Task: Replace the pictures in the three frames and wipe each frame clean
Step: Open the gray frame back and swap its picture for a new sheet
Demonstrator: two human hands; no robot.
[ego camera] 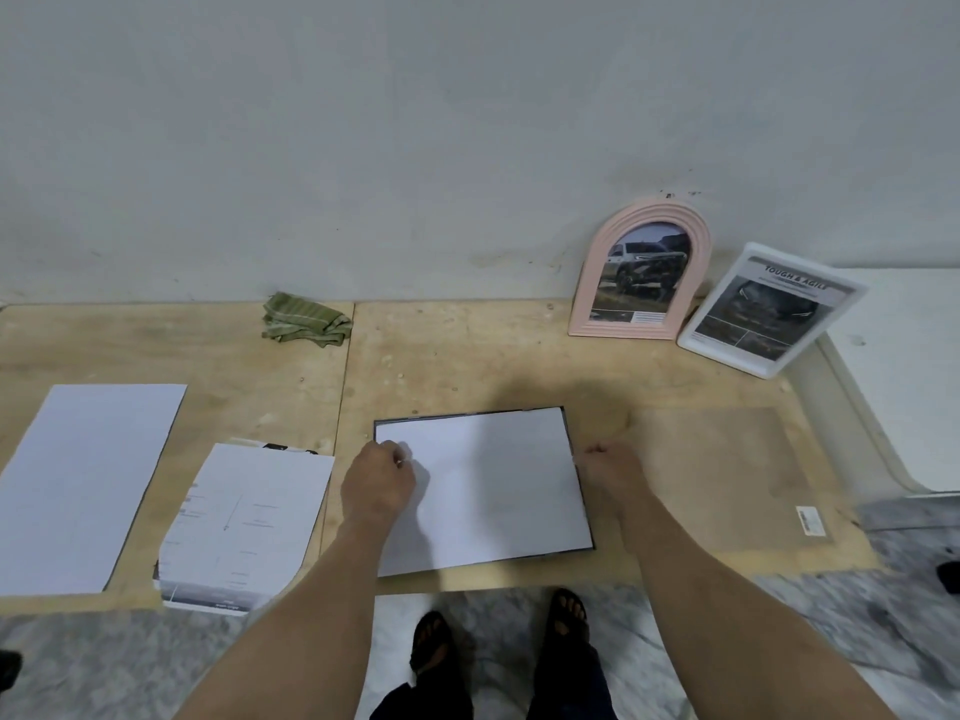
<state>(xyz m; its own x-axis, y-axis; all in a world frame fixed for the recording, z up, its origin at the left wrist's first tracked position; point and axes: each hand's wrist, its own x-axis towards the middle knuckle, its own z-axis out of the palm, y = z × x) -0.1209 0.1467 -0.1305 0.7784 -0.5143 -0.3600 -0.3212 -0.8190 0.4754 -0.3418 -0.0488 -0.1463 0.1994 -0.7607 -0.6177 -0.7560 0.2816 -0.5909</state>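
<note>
A person's left hand [382, 483] is pinching the white sheet [480, 491] near its 10 o'clock corner while the right hand [608, 472], fingers curled, is gripping the dark frame [581, 491] at its 3 o'clock edge; the frame is lying flat on the plywood board [441, 366]. An uneven pull is likely creasing the sheet. Loose papers [244, 527] are lying at 9 o'clock, a green cloth [304, 319] at 11, two filled frames [641, 272] at 1, nothing blocking the hands

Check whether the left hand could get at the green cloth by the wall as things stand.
Probably yes. The left hand rests on the white sheet in the dark frame, and only bare plywood lies between it and the cloth; it would need a forward lean.
</note>
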